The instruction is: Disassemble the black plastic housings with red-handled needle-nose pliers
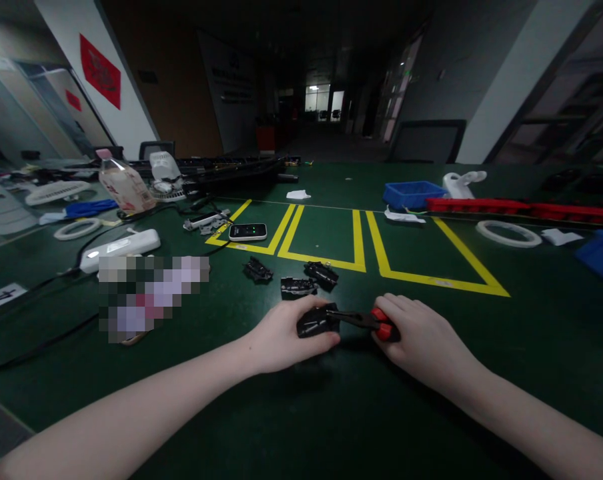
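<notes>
Between its thumb and fingers, my left hand grips a black plastic part with a glossy surface, just above the green table. My right hand is closed around the red handles of a pair of pliers. The dark jaws point left and touch the upper right edge of the black part; whether they pinch it I cannot make out. Just beyond my left hand lie similar dark pieces: one black piece to the left, one with a silvery edge, and another to its right.
Yellow tape marks several boxes on the green table. A small white device sits by the left box. Left are a power strip, cables and a bottle. Right are a blue bin, a red strip and a white ring.
</notes>
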`<state>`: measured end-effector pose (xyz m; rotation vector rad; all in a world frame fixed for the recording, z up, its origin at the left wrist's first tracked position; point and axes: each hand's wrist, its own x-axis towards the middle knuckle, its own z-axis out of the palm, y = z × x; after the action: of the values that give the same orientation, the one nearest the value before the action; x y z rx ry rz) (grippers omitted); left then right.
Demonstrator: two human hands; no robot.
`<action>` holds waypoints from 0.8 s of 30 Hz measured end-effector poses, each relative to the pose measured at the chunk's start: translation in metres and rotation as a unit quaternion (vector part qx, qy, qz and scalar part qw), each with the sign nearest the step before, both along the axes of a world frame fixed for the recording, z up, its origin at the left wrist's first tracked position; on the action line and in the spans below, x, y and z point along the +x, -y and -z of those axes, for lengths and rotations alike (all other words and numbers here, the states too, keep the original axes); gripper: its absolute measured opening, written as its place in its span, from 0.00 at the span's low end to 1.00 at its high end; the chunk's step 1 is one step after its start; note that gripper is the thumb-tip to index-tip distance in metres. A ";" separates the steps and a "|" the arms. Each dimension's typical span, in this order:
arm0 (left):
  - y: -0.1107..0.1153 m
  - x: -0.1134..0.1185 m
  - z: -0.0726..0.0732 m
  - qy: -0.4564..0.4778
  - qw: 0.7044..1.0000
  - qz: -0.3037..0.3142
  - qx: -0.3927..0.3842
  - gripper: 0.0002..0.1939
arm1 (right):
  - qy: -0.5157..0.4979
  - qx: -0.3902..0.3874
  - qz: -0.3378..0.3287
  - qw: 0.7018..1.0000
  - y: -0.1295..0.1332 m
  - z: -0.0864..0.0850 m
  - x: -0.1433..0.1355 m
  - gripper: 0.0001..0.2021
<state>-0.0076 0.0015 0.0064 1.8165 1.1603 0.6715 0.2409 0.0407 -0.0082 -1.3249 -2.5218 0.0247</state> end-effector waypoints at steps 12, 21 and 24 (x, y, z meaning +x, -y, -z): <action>0.003 0.011 0.020 0.230 0.958 -0.026 -0.167 0.22 | -0.014 -0.005 0.007 1.000 -0.002 0.000 0.003 0.04; 0.004 0.018 0.024 0.307 0.925 -0.022 -0.222 0.19 | -0.035 0.009 0.003 0.999 -0.002 0.003 0.002 0.05; 0.001 0.018 0.029 0.309 0.925 -0.030 -0.218 0.21 | -0.036 0.015 0.006 0.999 0.001 -0.002 0.001 0.03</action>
<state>0.0107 0.0002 -0.0228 1.0792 0.8455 0.8608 0.2416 0.0392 -0.0064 -1.3027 -2.4448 0.0321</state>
